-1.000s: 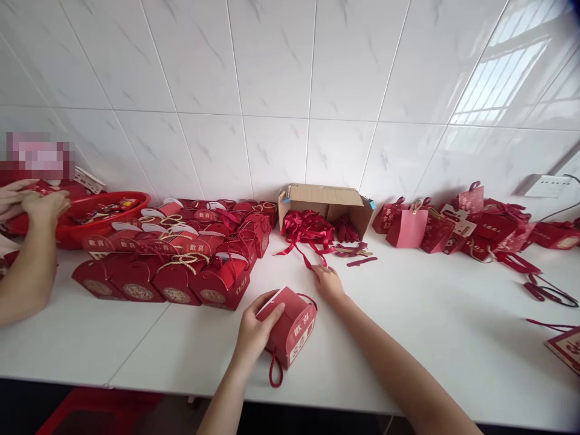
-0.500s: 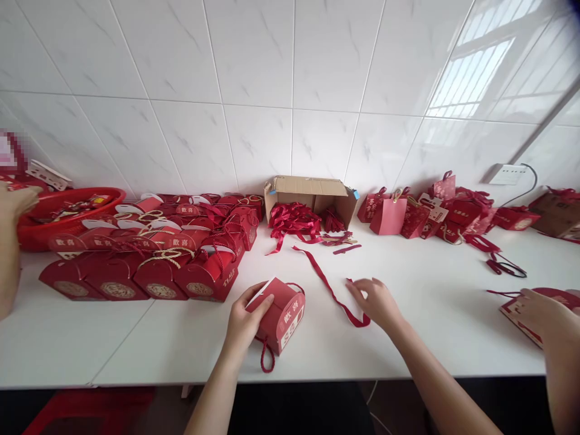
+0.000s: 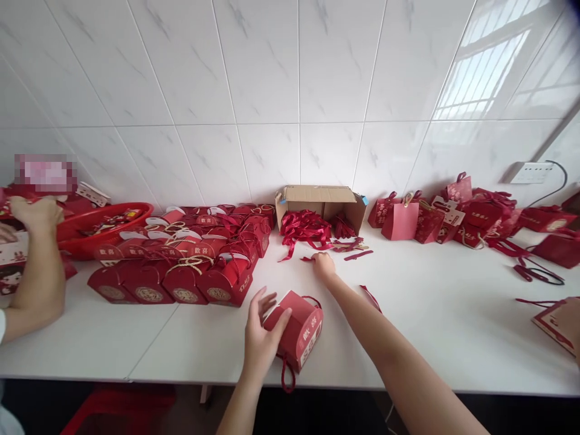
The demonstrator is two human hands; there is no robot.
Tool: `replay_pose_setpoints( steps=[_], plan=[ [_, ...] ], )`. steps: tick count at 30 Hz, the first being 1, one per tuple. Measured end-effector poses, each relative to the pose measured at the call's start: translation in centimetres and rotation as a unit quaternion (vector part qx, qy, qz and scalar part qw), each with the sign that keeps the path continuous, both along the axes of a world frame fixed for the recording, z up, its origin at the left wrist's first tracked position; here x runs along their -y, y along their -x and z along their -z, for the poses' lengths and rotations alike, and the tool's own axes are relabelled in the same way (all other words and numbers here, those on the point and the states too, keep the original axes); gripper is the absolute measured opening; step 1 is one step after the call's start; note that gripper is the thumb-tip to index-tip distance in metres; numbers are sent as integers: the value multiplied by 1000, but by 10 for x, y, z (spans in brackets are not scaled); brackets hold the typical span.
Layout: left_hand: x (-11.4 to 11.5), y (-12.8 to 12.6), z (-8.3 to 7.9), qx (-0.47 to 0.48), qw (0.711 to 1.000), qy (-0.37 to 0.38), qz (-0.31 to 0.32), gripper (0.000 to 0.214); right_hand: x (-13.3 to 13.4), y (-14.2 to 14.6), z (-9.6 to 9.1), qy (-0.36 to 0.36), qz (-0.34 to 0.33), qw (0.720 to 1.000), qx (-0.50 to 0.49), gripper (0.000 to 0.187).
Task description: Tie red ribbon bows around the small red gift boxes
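Observation:
My left hand (image 3: pixel 265 335) is around the left side of a red gift box (image 3: pixel 292 326), its thumb across the top and its fingers partly spread at the far side. The box stands on the table with dark red cord loops at two sides, one hanging near the table's front edge. Farther forward, my right hand (image 3: pixel 324 266) is closed on the far end of a dark red ribbon (image 3: pixel 307 259). My right forearm hides the ribbon's middle; its other end (image 3: pixel 370 297) shows to the right.
Rows of red gift boxes (image 3: pixel 185 287) fill the left. Against the wall, a cardboard box (image 3: pixel 319 193) holds many ribbons (image 3: pixel 306 228). Red bags (image 3: pixel 401 220) stand back right. A co-worker's arm (image 3: pixel 43 266) is beside a red basin (image 3: pixel 106 238); another box (image 3: pixel 559 320) lies far right.
My right hand has gone from the ribbon's near end to its far end. My left fingers have loosened somewhat on the box. The co-worker's hand at the right has left view.

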State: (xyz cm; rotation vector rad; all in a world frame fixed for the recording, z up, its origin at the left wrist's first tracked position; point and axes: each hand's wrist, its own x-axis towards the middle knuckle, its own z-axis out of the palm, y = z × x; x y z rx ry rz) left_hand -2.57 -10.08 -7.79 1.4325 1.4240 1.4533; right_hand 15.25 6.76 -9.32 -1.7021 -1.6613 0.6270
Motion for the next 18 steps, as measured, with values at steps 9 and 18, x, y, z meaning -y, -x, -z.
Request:
replay_pose_setpoints(
  steps=[9, 18],
  plan=[
    [16, 7, -17, -284, 918, -276, -16, 17, 83, -24, -38, -5, -26, 961, -275, 36],
    [17, -5, -20, -375, 891, -256, 8, 22, 204, -21, -37, 49, -113, 822, -556, 39]
  ],
)
